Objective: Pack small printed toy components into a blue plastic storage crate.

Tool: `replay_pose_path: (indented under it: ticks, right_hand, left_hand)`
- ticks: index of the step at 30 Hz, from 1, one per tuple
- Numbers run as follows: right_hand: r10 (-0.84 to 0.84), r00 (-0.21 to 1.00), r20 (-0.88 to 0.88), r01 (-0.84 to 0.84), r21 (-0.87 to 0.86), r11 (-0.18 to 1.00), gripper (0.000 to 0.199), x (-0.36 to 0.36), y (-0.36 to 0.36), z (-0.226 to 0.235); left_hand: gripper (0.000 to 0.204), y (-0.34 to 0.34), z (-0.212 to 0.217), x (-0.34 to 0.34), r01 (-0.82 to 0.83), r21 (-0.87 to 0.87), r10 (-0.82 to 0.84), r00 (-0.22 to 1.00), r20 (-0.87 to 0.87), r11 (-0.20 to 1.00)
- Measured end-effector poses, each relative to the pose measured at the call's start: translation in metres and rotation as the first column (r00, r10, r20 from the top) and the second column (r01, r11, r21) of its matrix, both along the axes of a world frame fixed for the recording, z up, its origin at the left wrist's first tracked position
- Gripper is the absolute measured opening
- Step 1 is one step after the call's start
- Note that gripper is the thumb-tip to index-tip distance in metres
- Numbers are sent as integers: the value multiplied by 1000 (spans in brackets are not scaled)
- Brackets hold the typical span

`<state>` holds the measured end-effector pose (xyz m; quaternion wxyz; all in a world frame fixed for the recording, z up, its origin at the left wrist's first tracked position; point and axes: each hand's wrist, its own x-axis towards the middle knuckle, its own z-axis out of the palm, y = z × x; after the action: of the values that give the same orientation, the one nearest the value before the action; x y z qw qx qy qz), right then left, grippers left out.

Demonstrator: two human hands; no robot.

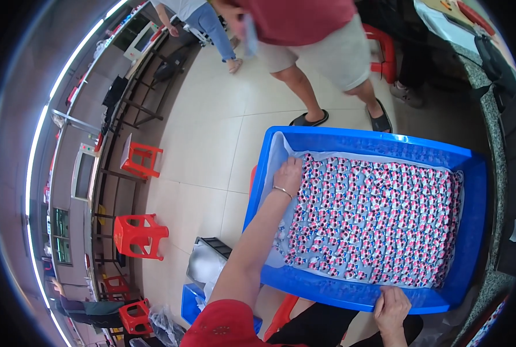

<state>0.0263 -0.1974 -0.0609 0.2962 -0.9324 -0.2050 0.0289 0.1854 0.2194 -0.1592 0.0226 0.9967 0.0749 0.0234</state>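
A large blue plastic bin (350,294) is in front of me, lined with a white sheet (276,159). Inside lie rows of many small pink, white and blue figure-like pieces (373,220) with dark spots. My left hand (288,175), a bracelet at its wrist, reaches across to the bin's far left corner. Its fingers are bent together at the sheet's edge, beside the outermost pieces; the fingertips are partly hidden. Over the near rim, toward the right, my right hand (392,309) is closed with its fingers curled on the bin wall.
Red plastic stools (141,236) stand on the tiled floor to the left, along a long workbench. A grey crate (209,260) and a smaller blue bin (191,303) sit low beside me. A person in grey shorts (321,61) stands just beyond the bin. A speckled counter edge (492,139) runs along the right.
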Motion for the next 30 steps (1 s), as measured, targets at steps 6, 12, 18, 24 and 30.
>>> replay_pose_path:
  ticks: [6,12,18,24,30]
  right_hand:
    - [-3,1000,-27,3,7,1000,9,-3,-3,-2]
    - [-10,999,-38,10,11,1000,10,-6,-5,-3]
    - [21,998,-61,-21,-13,1000,12,-2,-7,-3]
    - [15,999,-32,-17,-39,999,14,-3,-6,-5]
    - [16,999,-47,-16,0,1000,8,-6,-5,0]
  left_hand:
    - [24,6,-18,24,26,13,-27,994,110,1000]
    - [22,11,-25,23,23,-19,-20,988,153,1000]
    - [27,-8,24,8,-31,-117,37,998,48,993]
    - [25,-20,46,-88,165,-108,-197,824,-532,980]
    - [22,-17,17,-130,264,-14,-221,775,-592,964]
